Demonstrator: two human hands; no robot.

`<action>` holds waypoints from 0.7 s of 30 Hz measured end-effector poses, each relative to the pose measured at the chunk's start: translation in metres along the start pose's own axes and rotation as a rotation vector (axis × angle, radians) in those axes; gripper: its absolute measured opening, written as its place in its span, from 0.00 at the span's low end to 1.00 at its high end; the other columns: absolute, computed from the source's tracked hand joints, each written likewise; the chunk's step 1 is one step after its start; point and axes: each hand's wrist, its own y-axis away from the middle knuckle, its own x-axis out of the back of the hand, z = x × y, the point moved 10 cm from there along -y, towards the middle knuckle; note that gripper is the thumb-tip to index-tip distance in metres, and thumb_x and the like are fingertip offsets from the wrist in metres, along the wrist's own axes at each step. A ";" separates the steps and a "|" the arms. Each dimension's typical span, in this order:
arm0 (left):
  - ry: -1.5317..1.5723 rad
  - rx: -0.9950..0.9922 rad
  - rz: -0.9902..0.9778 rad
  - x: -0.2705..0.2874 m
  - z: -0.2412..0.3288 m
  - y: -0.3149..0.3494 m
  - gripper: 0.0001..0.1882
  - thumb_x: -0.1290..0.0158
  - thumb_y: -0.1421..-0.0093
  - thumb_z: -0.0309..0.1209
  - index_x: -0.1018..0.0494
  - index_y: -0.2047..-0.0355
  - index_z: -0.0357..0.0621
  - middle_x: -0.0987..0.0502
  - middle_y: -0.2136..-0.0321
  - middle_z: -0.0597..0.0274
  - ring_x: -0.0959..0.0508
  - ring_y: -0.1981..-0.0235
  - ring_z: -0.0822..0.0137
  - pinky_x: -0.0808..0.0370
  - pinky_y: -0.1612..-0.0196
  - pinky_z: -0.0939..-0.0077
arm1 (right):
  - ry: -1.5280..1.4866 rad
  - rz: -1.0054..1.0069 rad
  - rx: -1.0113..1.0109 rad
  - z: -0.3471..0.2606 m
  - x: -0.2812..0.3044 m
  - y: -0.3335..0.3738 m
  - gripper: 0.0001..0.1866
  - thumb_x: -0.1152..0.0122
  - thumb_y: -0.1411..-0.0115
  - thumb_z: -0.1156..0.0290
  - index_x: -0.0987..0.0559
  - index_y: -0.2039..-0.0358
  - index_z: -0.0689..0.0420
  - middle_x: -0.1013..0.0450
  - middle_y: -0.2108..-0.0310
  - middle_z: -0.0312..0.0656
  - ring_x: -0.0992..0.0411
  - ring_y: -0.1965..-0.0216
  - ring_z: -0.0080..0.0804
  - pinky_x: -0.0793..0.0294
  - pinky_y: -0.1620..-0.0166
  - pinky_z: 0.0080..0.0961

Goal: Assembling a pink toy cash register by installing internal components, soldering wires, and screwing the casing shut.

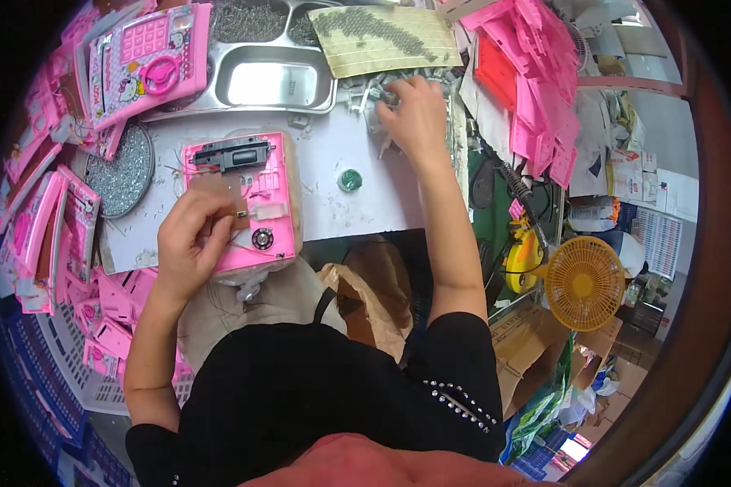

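"Crowded workshop, pink plastic on every side: what's on the desk [374,213]?"

"A pink housing [279,195] lies open toward the desk's near edge, left of centre. It carries a black bar-shaped part [234,152] across its far end and a round black part [262,238] at its near end."

"And the worker's left hand [193,235]?"

"Over the housing's left side, thumb and forefinger drawn together beside a thin brownish plate [219,193]. Whether those fingers grip it, I cannot tell."

"The right hand [418,118]?"

"Stretched to the far side, fingers bent over a heap of grey plastic parts [371,91]. Whether they have closed on one, I cannot tell either."

"What surrounds the work?"

"A metal tray [333,96] behind the housing, a yellowish card [333,61] strewn with small dark pieces beside it, and a small green pot [350,180] between the hands. Stacked pink panels [544,89] rise at far right, and an orange fan [583,284] stands nearer, at right."
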 end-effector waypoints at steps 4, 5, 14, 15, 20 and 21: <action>-0.015 0.015 0.002 0.004 0.005 -0.003 0.11 0.40 0.43 0.18 0.23 0.59 0.35 0.24 0.68 0.57 0.24 0.72 0.67 0.28 0.70 0.75 | 0.079 -0.040 0.041 -0.007 -0.012 -0.015 0.10 0.32 0.51 0.65 0.16 0.69 0.55 0.22 0.63 0.46 0.28 0.55 0.49 0.26 0.52 0.42; -0.011 0.032 0.020 0.008 0.007 -0.006 0.11 0.40 0.43 0.17 0.23 0.59 0.35 0.24 0.68 0.57 0.24 0.72 0.67 0.28 0.70 0.75 | 0.092 -0.063 0.037 -0.010 -0.009 -0.014 0.10 0.32 0.51 0.65 0.16 0.69 0.56 0.22 0.63 0.46 0.28 0.54 0.48 0.26 0.51 0.43; 0.237 0.193 -0.246 -0.054 0.042 -0.073 0.07 0.43 0.36 0.23 0.23 0.58 0.38 0.21 0.68 0.64 0.22 0.71 0.74 0.26 0.68 0.78 | -0.672 0.000 0.084 -0.096 0.070 0.076 0.13 0.32 0.46 0.69 0.22 0.61 0.58 0.22 0.76 0.42 0.21 0.73 0.34 0.23 0.66 0.30; 0.271 0.177 -0.291 -0.064 0.043 -0.071 0.07 0.43 0.36 0.23 0.24 0.58 0.39 0.21 0.69 0.64 0.21 0.72 0.72 0.26 0.68 0.77 | -0.723 -0.021 0.075 -0.103 0.073 0.085 0.13 0.32 0.45 0.70 0.22 0.61 0.58 0.22 0.75 0.43 0.21 0.73 0.32 0.23 0.66 0.28; -0.158 -0.440 -0.340 -0.080 0.091 -0.058 0.10 0.39 0.42 0.25 0.24 0.60 0.41 0.23 0.72 0.56 0.21 0.74 0.55 0.23 0.69 0.65 | -1.737 -0.412 -0.321 -0.091 0.022 0.127 0.17 0.34 0.38 0.72 0.25 0.51 0.61 0.19 0.66 0.48 0.19 0.68 0.29 0.21 0.65 0.25; -0.137 -0.520 -0.367 -0.085 0.099 -0.057 0.09 0.40 0.43 0.26 0.25 0.62 0.42 0.25 0.73 0.56 0.21 0.74 0.55 0.23 0.70 0.65 | -2.046 -0.514 -0.403 -0.094 0.013 0.135 0.18 0.34 0.38 0.73 0.26 0.49 0.61 0.19 0.64 0.49 0.19 0.68 0.29 0.21 0.64 0.24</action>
